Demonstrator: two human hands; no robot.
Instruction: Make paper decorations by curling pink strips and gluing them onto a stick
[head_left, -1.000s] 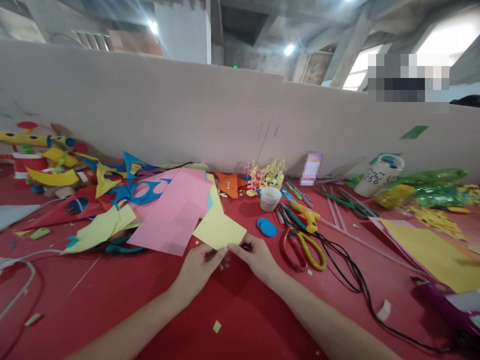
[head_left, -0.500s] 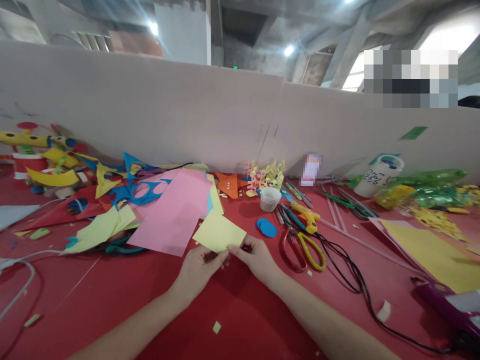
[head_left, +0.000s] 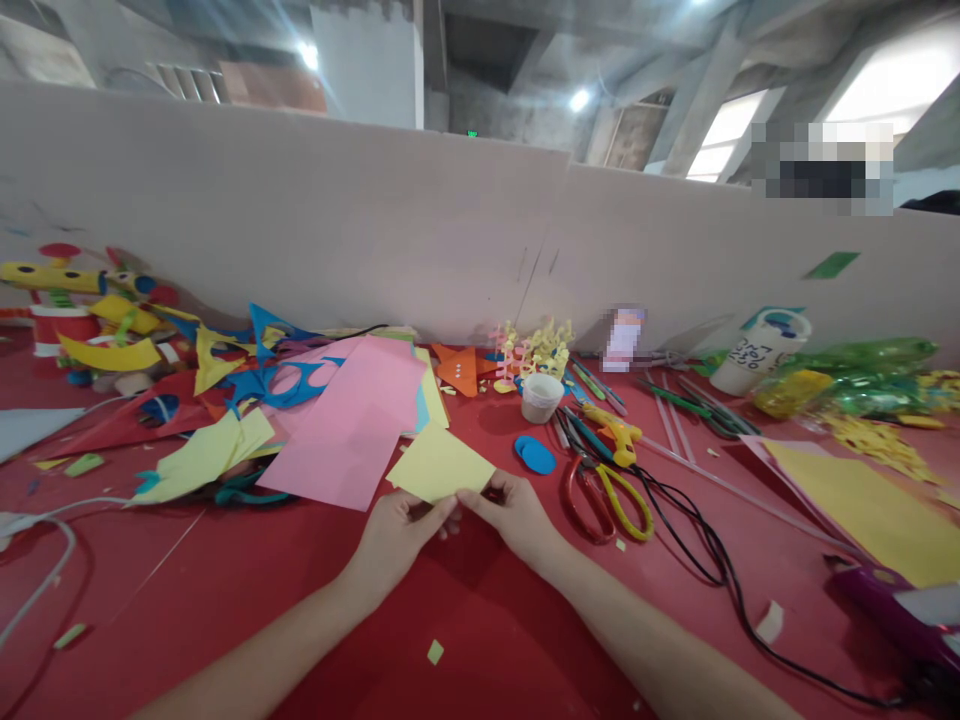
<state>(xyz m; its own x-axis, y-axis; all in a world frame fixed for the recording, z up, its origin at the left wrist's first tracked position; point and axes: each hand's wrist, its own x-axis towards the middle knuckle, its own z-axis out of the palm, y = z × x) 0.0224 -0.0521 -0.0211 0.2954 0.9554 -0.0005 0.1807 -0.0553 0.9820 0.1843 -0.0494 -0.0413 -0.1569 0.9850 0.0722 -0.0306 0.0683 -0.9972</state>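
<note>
A small yellow sheet (head_left: 441, 462), either paper or thin foam, is held up over the red table (head_left: 360, 620). My left hand (head_left: 401, 540) pinches its near left edge between thumb and fingers. With thumb and forefinger, my right hand (head_left: 514, 512) grips the near right edge. Both thumbs almost meet at the sheet's lower side. Behind it on the left lies a large pink sheet (head_left: 352, 420). To the right of my hands are blue discs (head_left: 535, 455), a small white tub (head_left: 541, 397) and red-and-yellow-handled pliers (head_left: 606, 500).
Cut foam scraps (head_left: 202, 455) and a toy figure (head_left: 64, 300) crowd the left. On the right lie a black cable (head_left: 709, 550), a purple glue gun (head_left: 889, 610), yellow sheets (head_left: 870, 500) and a white container (head_left: 757, 352). A pale partition (head_left: 375, 230) stands behind.
Almost nothing differs. My hands keep the same grip on the yellow sheet, which is tilted very slightly flatter; the whole view has shifted a little.
</note>
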